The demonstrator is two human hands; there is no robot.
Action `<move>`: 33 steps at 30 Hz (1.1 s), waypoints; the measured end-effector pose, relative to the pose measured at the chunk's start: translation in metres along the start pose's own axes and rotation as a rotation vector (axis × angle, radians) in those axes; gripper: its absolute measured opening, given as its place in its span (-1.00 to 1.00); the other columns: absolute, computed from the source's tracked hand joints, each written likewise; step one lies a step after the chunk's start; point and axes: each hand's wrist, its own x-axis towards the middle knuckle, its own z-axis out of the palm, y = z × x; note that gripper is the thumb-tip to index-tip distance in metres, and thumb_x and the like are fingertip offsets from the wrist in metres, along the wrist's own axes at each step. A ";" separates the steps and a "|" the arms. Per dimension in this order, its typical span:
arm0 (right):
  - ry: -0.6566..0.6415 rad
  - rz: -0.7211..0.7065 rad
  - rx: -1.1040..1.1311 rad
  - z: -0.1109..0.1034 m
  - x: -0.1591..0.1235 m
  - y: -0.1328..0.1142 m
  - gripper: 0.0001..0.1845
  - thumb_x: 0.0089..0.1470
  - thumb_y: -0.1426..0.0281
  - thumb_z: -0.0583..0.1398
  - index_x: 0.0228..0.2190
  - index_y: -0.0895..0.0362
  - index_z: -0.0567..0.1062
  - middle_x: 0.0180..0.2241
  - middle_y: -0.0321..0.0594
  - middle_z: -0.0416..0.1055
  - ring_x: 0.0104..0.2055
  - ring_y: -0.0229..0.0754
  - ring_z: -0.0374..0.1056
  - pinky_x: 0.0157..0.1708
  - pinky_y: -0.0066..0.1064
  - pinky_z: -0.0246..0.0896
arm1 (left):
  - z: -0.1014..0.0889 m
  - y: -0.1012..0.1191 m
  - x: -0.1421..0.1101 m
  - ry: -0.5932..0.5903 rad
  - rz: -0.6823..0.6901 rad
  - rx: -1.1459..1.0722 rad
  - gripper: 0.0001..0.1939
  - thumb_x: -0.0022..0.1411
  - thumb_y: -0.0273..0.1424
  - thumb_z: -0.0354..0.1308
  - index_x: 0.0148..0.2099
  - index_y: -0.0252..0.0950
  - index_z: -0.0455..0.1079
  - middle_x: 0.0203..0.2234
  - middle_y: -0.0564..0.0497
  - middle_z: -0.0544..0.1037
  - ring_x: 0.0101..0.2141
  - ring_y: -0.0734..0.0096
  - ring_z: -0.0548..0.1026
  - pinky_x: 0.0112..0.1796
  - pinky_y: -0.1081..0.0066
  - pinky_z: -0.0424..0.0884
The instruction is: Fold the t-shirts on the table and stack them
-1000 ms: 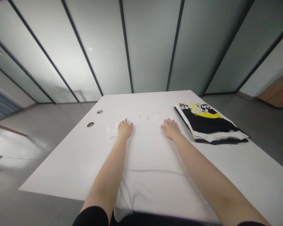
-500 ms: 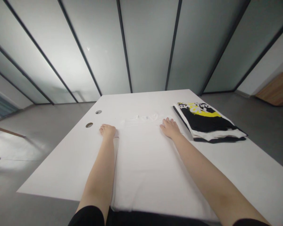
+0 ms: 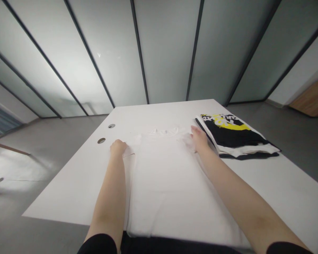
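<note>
Your left hand (image 3: pixel 118 147) curls shut on the edge of the white T-shirt (image 3: pixel 161 183); your right hand (image 3: pixel 198 138) rests open on it, near the folded black-and-yellow shirts (image 3: pixel 234 135).

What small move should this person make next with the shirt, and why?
Probably fold the shirt's edge inward: the left hand is curled over that edge of the white T-shirt, which otherwise lies flat and smooth on the table.

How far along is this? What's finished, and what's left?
The folded stack of printed black and white clothes looks done. In hand: the white T-shirt, lying flat, with the left hand and right hand at its upper edges. Left: that shirt remains unfolded.
</note>
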 end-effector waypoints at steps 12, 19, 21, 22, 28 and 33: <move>-0.224 0.555 1.162 -0.021 0.005 0.006 -0.36 0.45 0.13 -0.15 0.40 0.04 0.24 0.31 0.11 0.37 0.18 -0.02 0.50 0.12 -0.04 0.49 | -0.022 0.029 -0.015 -0.068 0.146 -0.290 -0.73 0.36 -0.20 0.18 -0.12 -0.30 0.52 -0.26 -0.21 0.70 -0.21 0.07 0.66 -0.32 0.35 0.47; -0.185 0.685 1.359 -0.017 0.008 0.007 -0.52 0.41 0.19 0.02 0.26 -0.01 0.36 0.14 0.04 0.50 0.07 -0.02 0.55 -0.12 -0.14 0.61 | -0.021 0.051 -0.042 -0.447 0.209 -0.716 -0.71 0.37 -0.14 0.25 -0.13 -0.28 0.44 -0.27 -0.14 0.63 -0.35 0.28 0.61 -0.41 0.40 0.53; -0.175 0.684 1.352 -0.017 0.007 0.006 -0.56 0.41 0.19 0.02 0.21 0.01 0.39 0.11 0.04 0.51 0.06 -0.02 0.55 -0.15 -0.17 0.61 | -0.021 0.052 -0.044 -0.471 0.203 -0.777 -0.67 0.39 -0.10 0.23 -0.06 -0.27 0.41 -0.16 -0.18 0.65 -0.32 0.30 0.64 -0.37 0.40 0.57; -0.172 0.685 1.350 -0.017 0.007 0.006 -0.58 0.41 0.20 0.03 0.19 0.01 0.40 0.10 0.05 0.51 0.06 -0.02 0.55 -0.16 -0.19 0.61 | -0.021 0.051 -0.043 -0.459 0.200 -0.780 -0.66 0.40 -0.09 0.22 -0.04 -0.27 0.41 -0.13 -0.20 0.65 -0.32 0.31 0.65 -0.36 0.41 0.57; -0.166 0.683 1.351 -0.016 0.007 0.004 -0.66 0.42 0.22 0.03 0.09 0.03 0.44 0.03 0.04 0.54 0.04 -0.03 0.56 -0.20 -0.22 0.60 | -0.002 0.049 -0.026 -0.172 0.319 -0.506 -0.80 0.45 -0.34 0.06 -0.04 -0.28 0.47 -0.09 -0.20 0.69 -0.24 0.27 0.69 -0.18 0.31 0.58; -0.168 0.687 1.353 -0.017 0.006 0.002 -0.72 0.43 0.23 0.03 0.01 0.01 0.46 -0.03 -0.01 0.56 -0.05 -0.07 0.58 -0.25 -0.27 0.61 | 0.037 0.057 -0.031 -0.047 0.643 -0.057 -0.64 0.39 -0.44 0.06 0.15 -0.26 0.53 0.16 -0.24 0.60 0.19 0.09 0.54 0.22 0.14 0.40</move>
